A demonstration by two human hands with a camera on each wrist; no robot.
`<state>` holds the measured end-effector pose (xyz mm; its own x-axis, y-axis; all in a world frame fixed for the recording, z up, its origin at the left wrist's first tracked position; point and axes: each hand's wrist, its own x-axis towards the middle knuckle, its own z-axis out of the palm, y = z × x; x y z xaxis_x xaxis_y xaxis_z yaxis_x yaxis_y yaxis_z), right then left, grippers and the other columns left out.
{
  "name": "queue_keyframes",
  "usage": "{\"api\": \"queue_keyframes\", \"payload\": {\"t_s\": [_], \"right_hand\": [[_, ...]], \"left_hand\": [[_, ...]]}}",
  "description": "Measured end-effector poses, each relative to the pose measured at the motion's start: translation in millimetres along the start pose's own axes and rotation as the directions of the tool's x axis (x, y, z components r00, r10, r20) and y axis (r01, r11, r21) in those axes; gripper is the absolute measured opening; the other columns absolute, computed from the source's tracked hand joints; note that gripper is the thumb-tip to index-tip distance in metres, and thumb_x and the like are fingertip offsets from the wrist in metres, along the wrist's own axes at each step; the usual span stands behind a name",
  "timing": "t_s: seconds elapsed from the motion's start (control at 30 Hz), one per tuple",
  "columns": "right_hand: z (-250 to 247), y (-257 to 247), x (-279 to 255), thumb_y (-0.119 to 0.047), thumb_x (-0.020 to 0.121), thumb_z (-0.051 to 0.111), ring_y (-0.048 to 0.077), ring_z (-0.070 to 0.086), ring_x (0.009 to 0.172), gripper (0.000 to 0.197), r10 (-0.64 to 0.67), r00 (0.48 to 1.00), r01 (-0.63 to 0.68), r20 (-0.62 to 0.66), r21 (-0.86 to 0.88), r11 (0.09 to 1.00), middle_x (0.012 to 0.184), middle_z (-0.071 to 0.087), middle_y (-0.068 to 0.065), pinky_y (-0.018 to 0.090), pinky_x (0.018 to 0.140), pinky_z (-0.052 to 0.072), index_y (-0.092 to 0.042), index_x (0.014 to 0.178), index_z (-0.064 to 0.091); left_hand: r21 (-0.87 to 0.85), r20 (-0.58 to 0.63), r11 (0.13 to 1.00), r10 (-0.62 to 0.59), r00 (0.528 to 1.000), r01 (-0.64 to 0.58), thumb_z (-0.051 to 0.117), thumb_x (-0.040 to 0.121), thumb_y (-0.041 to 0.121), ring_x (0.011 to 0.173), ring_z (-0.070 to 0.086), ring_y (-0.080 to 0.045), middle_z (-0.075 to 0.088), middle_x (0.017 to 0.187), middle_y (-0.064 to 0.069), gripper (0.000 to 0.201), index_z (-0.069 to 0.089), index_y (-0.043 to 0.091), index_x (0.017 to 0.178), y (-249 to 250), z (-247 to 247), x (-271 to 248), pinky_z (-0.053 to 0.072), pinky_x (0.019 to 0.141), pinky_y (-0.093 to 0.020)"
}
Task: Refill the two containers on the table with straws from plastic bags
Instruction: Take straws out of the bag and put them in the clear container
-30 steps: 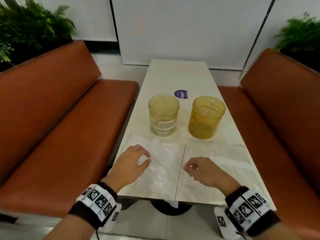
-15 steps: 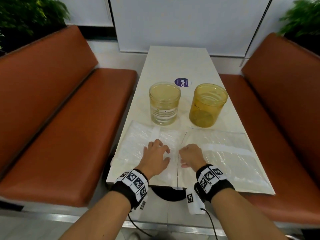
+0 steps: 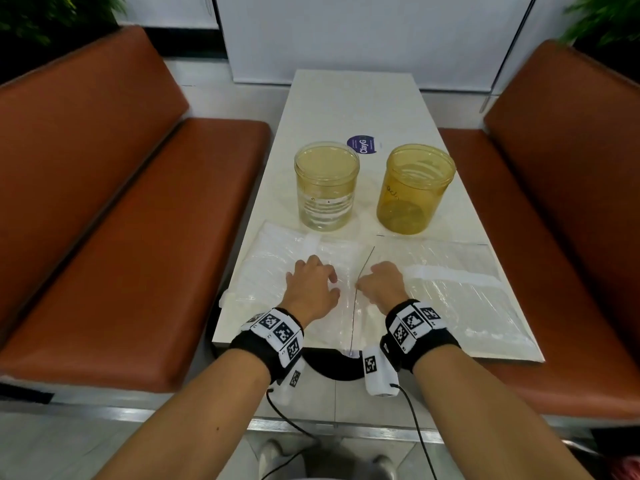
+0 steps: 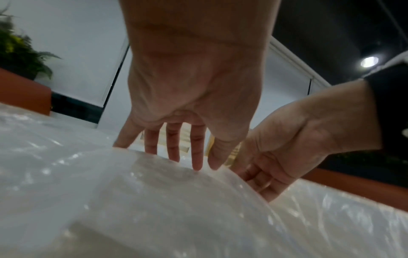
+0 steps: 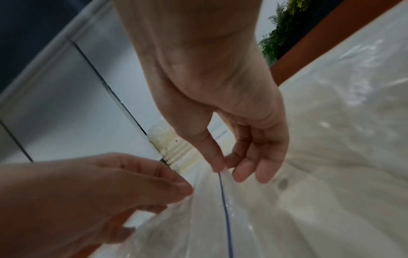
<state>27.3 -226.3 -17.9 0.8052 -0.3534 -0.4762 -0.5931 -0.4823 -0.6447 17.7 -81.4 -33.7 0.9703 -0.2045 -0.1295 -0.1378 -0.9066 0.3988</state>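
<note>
Two clear bags of straws are lying flat side by side across the near end of the table [image 3: 349,98], the left bag [image 3: 273,268] reaching the near left corner and the right bag [image 3: 460,296] reaching the near right corner. Their inner edges are meeting along a thin dark line [image 3: 356,296] running from the near edge toward the middle of the table.

The left hand [image 3: 311,285] is resting palm down on the left bag beside that line, its fingers [image 4: 196,153] straight and spread, the tips pressing the plastic and holding nothing. The right hand [image 3: 382,284] is sitting just across the line on the inner edge of the right bag, fingers curled; in the right wrist view its thumb and forefinger are pinching the plastic edge [image 5: 220,172] where the dark line ends.

Behind the bags, toward the middle of the table, two open jars are standing upright and apart: a clear jar [image 3: 326,187] behind the left bag and an amber jar [image 3: 415,188] behind the right bag. A round purple sticker [image 3: 361,145] is lying on the tabletop just beyond the clear jar. Brown benches [image 3: 104,202] are flanking the table on both sides.
</note>
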Motion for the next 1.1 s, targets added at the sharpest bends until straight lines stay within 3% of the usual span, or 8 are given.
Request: {"api": "queue_keyframes", "payload": {"t_s": [0.1,0.23,0.3,0.47,0.67,0.8,0.97,1.1], "right_hand": [[-9.0,-13.0,-6.5,0.003,0.078,0.073,0.03,0.067,0.099,0.059,-0.046,0.999,0.045,0.003,0.21,0.977,0.116,0.061,0.015,0.043,0.081,0.061,0.002,0.133,0.052],[-37.6,-42.5,-31.7,0.001,0.084,0.075,0.023,0.07,0.077,0.007,-0.237,0.972,0.206,0.002,0.485,0.85,0.09,0.069,0.012,0.033,0.064,0.062,-0.003,0.087,0.069],[-52.4,-57.2,-46.0,0.0,0.085,0.075,0.019,0.069,0.068,0.014,-0.327,0.945,0.273,-0.003,0.555,0.785,0.078,0.07,0.009,0.034,0.065,0.063,-0.008,0.076,0.068],[-61.1,-83.7,-62.9,-0.01,0.082,0.082,0.017,0.07,0.066,0.011,-0.436,0.899,0.382,-0.035,0.547,0.745,0.077,0.073,0.01,0.027,0.06,0.06,-0.008,0.08,0.071],[-47.6,-106.1,-68.4,-0.019,0.082,0.083,0.011,0.066,0.059,0.013,-0.448,0.888,0.414,-0.103,0.603,0.682,0.067,0.07,0.002,0.026,0.062,0.058,-0.01,0.078,0.075],[-47.8,-105.8,-74.0,-0.018,0.086,0.078,0.007,0.066,0.059,0.011,-0.47,0.882,0.38,-0.041,0.65,0.657,0.065,0.07,-0.003,0.019,0.061,0.053,-0.008,0.083,0.077],[-42.3,-105.5,-73.8,-0.016,0.09,0.073,0.009,0.064,0.057,0.012,-0.533,0.835,0.531,-0.136,0.454,0.715,0.063,0.066,-0.003,0.025,0.06,0.056,-0.014,0.079,0.073],[-49.5,-109.8,-69.3,-0.024,0.091,0.066,0.02,0.066,0.066,0.021,-0.618,0.718,0.677,-0.321,0.115,0.727,0.066,0.061,-0.008,0.042,0.066,0.06,-0.021,0.072,0.06]], "left_hand": [[-0.021,-0.128,0.999,-0.028,0.991,0.025,0.058,0.095,0.047,0.121,0.048,-0.027,0.053,0.127,-0.001,0.03,0.066,0.025,0.114,10.1,-12.9,-3.3,0.036,0.105,-0.048],[-0.094,-0.407,0.992,0.043,0.912,-0.089,0.058,0.093,0.047,0.112,0.051,-0.02,0.058,0.117,0.005,0.026,0.066,0.028,0.109,28.8,-46.4,-15.1,0.04,0.09,-0.04],[-0.22,-0.484,0.959,0.052,0.873,-0.179,0.061,0.092,0.044,0.099,0.059,-0.016,0.063,0.108,0.009,0.022,0.067,0.027,0.103,35.1,-66.2,-21.7,0.049,0.084,-0.04],[-0.458,-0.48,0.874,-0.091,0.873,-0.161,0.069,0.089,0.042,0.069,0.069,-0.006,0.072,0.091,0.012,0.013,0.064,0.031,0.094,43.6,-107.6,-31.7,0.057,0.072,-0.03],[-0.54,-0.321,0.837,-0.109,0.941,-0.087,0.052,0.095,0.049,0.076,0.063,-0.016,0.068,0.093,0.012,0.026,0.067,0.029,0.091,39.0,-127.0,-22.9,0.059,0.079,-0.049],[-0.648,-0.297,0.757,-0.151,0.943,-0.083,0.058,0.096,0.039,0.07,0.06,-0.013,0.065,0.08,0.011,0.022,0.069,0.026,0.083,37.0,-134.3,-27.3,0.06,0.075,-0.049],[-0.705,-0.324,0.708,-0.277,0.904,-0.035,0.056,0.082,0.032,0.072,0.064,-0.024,0.07,0.072,0.004,0.021,0.068,0.019,0.071,38.5,-134.1,-33.4,0.058,0.072,-0.051],[-0.749,-0.352,0.662,-0.362,0.863,-0.028,0.055,0.078,0.029,0.071,0.072,-0.022,0.074,0.073,0.002,0.014,0.065,0.019,0.074,31.5,-135.7,-30.3,0.061,0.068,-0.051]]}}
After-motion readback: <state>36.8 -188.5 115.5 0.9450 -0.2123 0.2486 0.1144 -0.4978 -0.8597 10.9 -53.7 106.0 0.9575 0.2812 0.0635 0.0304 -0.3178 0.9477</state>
